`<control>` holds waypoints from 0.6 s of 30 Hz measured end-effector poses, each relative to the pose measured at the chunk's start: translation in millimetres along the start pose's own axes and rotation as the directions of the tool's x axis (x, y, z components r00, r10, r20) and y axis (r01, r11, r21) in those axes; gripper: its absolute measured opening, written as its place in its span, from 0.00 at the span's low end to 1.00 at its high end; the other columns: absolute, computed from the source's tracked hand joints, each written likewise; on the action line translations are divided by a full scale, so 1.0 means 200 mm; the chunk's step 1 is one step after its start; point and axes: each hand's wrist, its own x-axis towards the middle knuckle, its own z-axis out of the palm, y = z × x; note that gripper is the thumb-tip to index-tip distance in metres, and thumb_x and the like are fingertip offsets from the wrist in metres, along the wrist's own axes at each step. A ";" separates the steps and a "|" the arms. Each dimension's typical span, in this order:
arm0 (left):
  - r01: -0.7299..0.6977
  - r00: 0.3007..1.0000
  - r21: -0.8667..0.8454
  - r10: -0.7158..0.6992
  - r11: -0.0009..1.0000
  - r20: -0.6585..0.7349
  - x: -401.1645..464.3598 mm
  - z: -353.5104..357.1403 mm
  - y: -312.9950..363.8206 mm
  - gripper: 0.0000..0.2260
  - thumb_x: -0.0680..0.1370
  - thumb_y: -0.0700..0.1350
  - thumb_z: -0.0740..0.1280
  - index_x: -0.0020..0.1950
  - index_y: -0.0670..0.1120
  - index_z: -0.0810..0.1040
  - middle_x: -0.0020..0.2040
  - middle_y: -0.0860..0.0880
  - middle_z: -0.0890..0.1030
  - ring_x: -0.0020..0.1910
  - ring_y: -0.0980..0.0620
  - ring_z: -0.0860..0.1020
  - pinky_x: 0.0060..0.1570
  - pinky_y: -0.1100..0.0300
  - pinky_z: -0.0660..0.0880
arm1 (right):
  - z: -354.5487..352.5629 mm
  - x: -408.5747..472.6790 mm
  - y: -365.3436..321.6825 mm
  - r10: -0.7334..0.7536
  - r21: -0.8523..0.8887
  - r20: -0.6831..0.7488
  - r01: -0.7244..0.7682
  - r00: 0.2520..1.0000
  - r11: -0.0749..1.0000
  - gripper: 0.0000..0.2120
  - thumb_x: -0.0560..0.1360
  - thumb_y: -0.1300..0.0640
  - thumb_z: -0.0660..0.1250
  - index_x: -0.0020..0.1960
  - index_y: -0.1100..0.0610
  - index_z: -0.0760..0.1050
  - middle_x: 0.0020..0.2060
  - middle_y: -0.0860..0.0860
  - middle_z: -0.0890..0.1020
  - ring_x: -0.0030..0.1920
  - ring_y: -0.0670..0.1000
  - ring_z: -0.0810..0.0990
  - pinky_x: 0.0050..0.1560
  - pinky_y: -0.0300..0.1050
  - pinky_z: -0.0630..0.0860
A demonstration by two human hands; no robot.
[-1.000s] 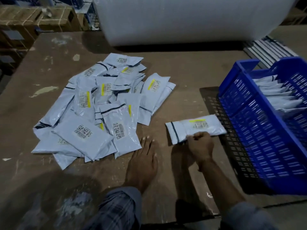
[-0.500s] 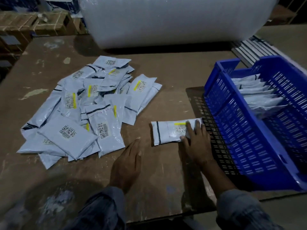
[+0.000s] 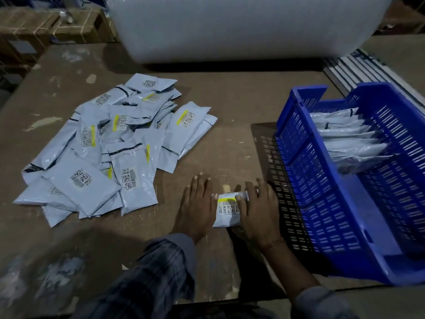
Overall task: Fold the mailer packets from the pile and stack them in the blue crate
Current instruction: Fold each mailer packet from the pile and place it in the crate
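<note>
A pile of grey mailer packets [image 3: 110, 148] with barcodes and yellow stripes lies on the left of the brown table. One folded packet [image 3: 227, 209] sits near the table's front, between my hands. My left hand [image 3: 199, 203] lies flat with straight fingers against the packet's left edge. My right hand [image 3: 258, 208] rests on the packet's right part, its thumb across the label. The blue crate [image 3: 322, 199] stands tilted at the right, with several folded packets [image 3: 349, 139] stacked inside at its far end.
A large white roll of bubble wrap [image 3: 241, 26] fills the back of the table [image 3: 230, 100]. Cardboard boxes [image 3: 57, 26] stand at the far left. Flat grey strips [image 3: 358, 65] lie behind the crate.
The packet now lies folded shorter and closer to me. My left hand has moved right from the bare table to its left edge. My right hand has shifted onto its right side.
</note>
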 end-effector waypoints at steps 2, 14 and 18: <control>0.010 1.000 0.029 -0.010 1.000 0.005 0.01 0.01 0.00 0.28 0.88 0.53 0.45 0.85 0.42 0.61 0.85 0.42 0.59 0.85 0.42 0.57 0.79 0.40 0.62 | 0.07 0.05 0.03 -0.087 0.010 0.082 0.086 0.993 0.996 0.27 0.84 0.42 0.51 0.78 0.54 0.67 0.78 0.59 0.66 0.78 0.62 0.63 0.78 0.59 0.60; 0.041 0.998 0.235 -0.051 0.971 0.036 0.05 0.05 0.03 0.27 0.87 0.50 0.50 0.85 0.39 0.59 0.85 0.40 0.59 0.84 0.40 0.57 0.80 0.42 0.60 | 0.14 0.08 0.02 -0.112 -0.086 0.114 0.123 0.987 0.989 0.27 0.85 0.47 0.50 0.82 0.51 0.61 0.82 0.58 0.58 0.83 0.63 0.50 0.81 0.61 0.53; 0.060 0.998 0.232 -0.064 0.971 0.012 0.05 0.06 0.05 0.27 0.87 0.50 0.48 0.84 0.39 0.60 0.84 0.39 0.60 0.84 0.40 0.59 0.79 0.42 0.62 | 0.17 0.09 0.02 -0.103 -0.128 0.139 0.121 0.985 0.984 0.28 0.85 0.46 0.48 0.84 0.51 0.58 0.83 0.58 0.56 0.83 0.63 0.49 0.81 0.61 0.52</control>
